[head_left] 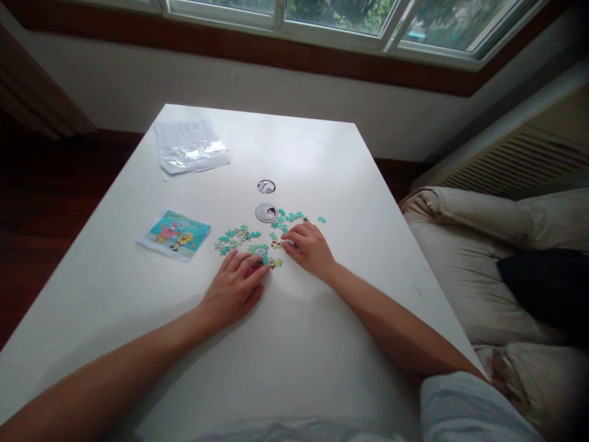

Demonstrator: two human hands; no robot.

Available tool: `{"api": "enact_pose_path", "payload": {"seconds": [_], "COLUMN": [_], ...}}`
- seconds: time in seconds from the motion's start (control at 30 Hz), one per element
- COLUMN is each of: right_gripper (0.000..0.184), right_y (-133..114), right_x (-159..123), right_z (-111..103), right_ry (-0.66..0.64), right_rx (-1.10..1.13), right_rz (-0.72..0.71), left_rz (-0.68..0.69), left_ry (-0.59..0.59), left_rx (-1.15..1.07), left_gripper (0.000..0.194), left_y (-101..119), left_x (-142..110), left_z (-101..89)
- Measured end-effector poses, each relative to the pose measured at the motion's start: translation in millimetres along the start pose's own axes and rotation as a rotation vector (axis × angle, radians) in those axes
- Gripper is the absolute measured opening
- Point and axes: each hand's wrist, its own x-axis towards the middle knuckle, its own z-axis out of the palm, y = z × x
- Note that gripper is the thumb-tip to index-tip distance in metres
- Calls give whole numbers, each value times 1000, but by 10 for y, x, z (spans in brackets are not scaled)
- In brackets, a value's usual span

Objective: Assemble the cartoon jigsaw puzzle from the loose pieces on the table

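Note:
My left hand lies flat with fingers outstretched, resting on a small joined part of a jigsaw puzzle. The fingers cover some of its pink area, and a yellow face piece shows just past the fingertips. To the right, my right hand bends its fingers down to the table, thumb and fingers around a small puzzle piece that is mostly hidden. Beside its fingertips is a red and yellow piece. Loose green pieces lie above the left hand, and more green pieces lie beyond the right.
A cartoon picture packet lies left on the white table. Papers in a clear plastic sleeve are at the far left. Two round metal-rimmed fittings sit mid-table. A beige sofa stands right, a window beyond.

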Motion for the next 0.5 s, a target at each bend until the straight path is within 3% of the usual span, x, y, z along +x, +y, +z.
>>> {"api": "enact_pose_path", "payload": {"seconds": [0.3, 0.43, 0.5], "right_gripper": [13, 28, 27], "right_y": [-131, -123, -123], "right_x": [5, 14, 14], "right_z": [68, 47, 40], "right_ry": [-84, -72, -58], "right_rx": [-82, -74, -66], "right_rz": [16, 18, 30], "left_rz": [5, -1, -6], "left_ry": [7, 2, 2], "left_rx": [8, 14, 20], "left_gripper": [38, 38, 37], "left_y": [19, 15, 9], "left_x": [7, 8, 6], "left_z": [8, 9, 9]}}
